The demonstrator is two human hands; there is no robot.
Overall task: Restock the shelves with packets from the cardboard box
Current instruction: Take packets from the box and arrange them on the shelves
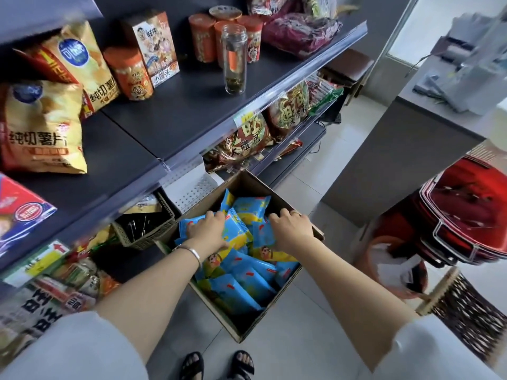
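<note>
Head view: we reach into box. Left hand curls round packets mid-box, right hand same by far rim; likely bunching load for shelf above box.

Blue packets in a brown cardboard box beside dark grey shelves
The packets carry yellow patches and small red marks; chip bags are gold with red, canisters orange, stacked baskets red, sandals black.

Cardboard box open-topped, packets heaped inside, perforated panel against its far corner, shelf bare beside cans, glass jar upright mid-shelf.
</note>
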